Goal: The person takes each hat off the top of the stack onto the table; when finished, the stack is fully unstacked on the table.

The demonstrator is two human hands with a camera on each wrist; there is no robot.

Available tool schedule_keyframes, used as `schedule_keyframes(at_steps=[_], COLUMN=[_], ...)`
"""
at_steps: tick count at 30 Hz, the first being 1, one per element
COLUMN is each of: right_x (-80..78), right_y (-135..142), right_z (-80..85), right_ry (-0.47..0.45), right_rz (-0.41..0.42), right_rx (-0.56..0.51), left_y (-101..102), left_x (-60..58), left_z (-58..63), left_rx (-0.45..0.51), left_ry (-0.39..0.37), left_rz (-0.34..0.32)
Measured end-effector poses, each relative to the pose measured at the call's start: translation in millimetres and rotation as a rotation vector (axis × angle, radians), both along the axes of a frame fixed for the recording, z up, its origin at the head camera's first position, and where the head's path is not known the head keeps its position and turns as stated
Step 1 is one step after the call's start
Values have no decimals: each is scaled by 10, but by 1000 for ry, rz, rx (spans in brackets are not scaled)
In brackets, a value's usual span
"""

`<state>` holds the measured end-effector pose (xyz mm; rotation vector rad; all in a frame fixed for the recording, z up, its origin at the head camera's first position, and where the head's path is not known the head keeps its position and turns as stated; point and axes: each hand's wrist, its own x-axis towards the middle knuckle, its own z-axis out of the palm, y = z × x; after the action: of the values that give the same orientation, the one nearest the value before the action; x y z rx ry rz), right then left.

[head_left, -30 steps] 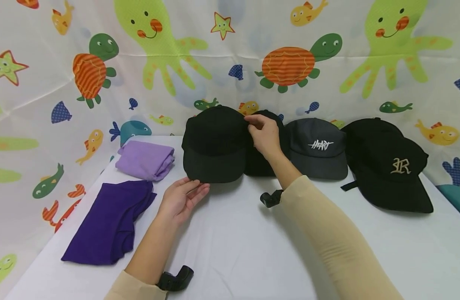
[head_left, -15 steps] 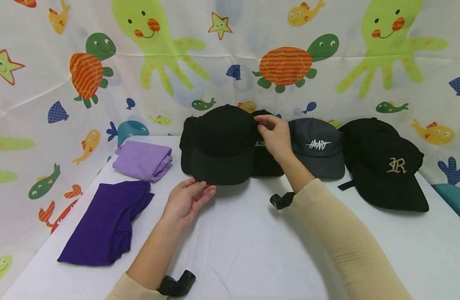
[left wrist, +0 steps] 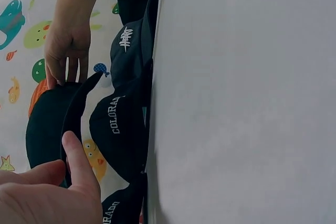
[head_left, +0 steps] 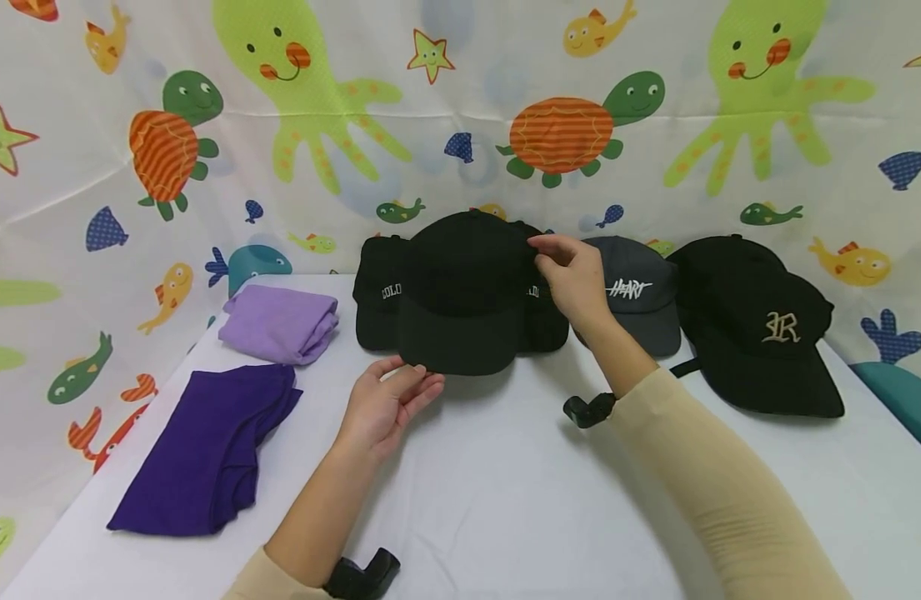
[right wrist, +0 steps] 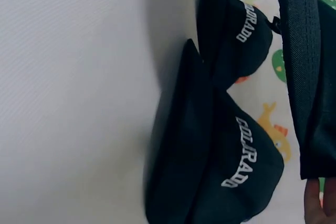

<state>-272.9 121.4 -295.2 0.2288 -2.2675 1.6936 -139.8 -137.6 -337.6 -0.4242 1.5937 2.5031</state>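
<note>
A plain black cap (head_left: 463, 292) is held up between both hands, in front of two black caps. My left hand (head_left: 392, 404) pinches the brim at its lower left edge. With thumb and fingers, my right hand (head_left: 576, 279) grips the cap's upper right edge. The left wrist view shows the held cap (left wrist: 44, 124) from the side, with my left hand (left wrist: 47, 195) at the brim and my right hand (left wrist: 68, 45) at the far edge. In the right wrist view, right-hand fingertips (right wrist: 317, 203) touch the edge of the held cap (right wrist: 304, 77).
Behind stand a left black cap (head_left: 377, 325) and a right black cap (head_left: 546, 333), both lettered COLORADO. Farther right are a dark grey HEART cap (head_left: 640, 325) and a black R cap (head_left: 783, 333). Folded light purple cloth (head_left: 280, 321) and dark purple cloth (head_left: 197, 454) lie left.
Both hands have carried the held cap to the right. It uncovers lettering on the left cap behind and now overlaps more of the right one. The head view has shifted slightly.
</note>
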Motion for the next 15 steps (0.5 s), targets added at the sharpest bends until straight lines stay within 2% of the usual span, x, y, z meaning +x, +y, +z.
schedule_keyframes(at_steps=[15], right_x=[196], right_y=[338], right_z=[10], right_ry=[-18], right_rz=[-55], right_rx=[-13], left_y=[260], left_x=[7], left_z=[-13], left_rx=[-16], left_ry=[39], left_rz=[-31])
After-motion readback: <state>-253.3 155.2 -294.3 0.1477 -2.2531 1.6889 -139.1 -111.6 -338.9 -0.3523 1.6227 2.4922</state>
